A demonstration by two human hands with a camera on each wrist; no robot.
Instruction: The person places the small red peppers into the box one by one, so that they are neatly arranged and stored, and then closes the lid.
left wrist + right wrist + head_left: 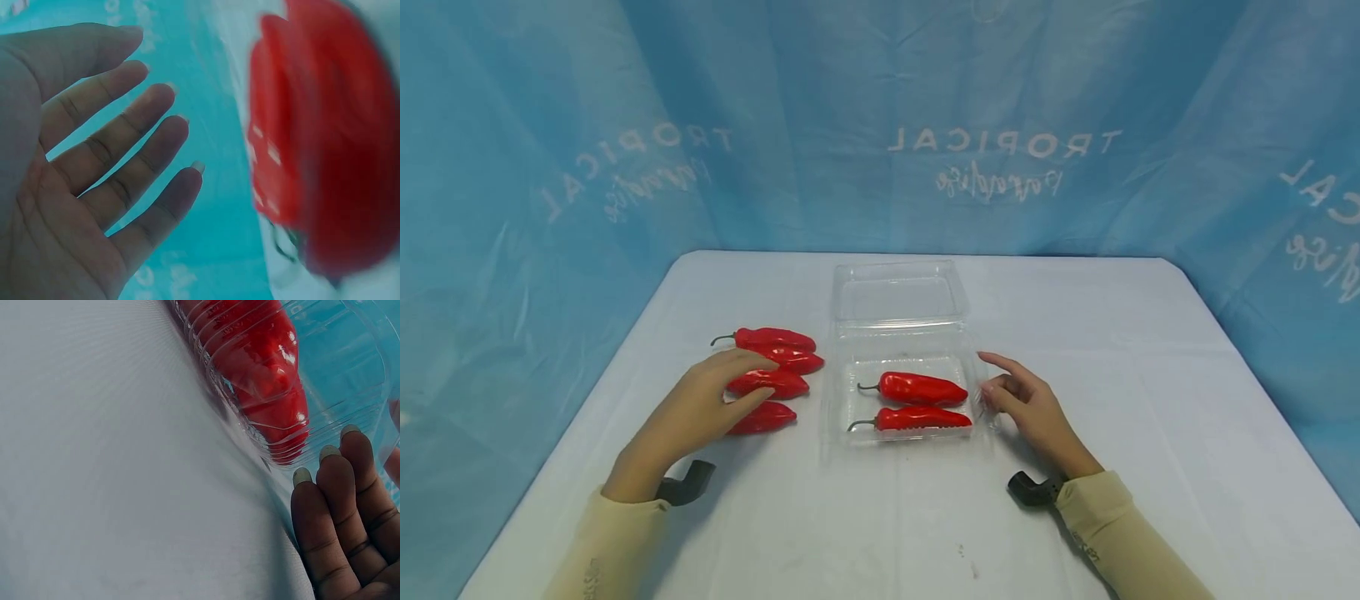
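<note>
Several red chili peppers [775,338] lie in a column on the left of the table. My left hand [703,404] hovers over the nearer ones, thumb and fingers apart. In the left wrist view its fingers are spread and extended, with blurred peppers [350,144] beside them and nothing held. A clear plastic clamshell box [837,408] lies opened in the middle. Inside its near half are two red peppers [922,389], stems to the left. At the box's right edge is my right hand [1033,412]; the right wrist view shows its loosely extended fingertips right at the clear wall.
The box's lid half [898,296] lies flat toward the back. White cloth covers the table [1105,333]. Blue printed curtains [880,125] surround it at the back and sides. A dark wrist camera mount [688,483] sits under each wrist.
</note>
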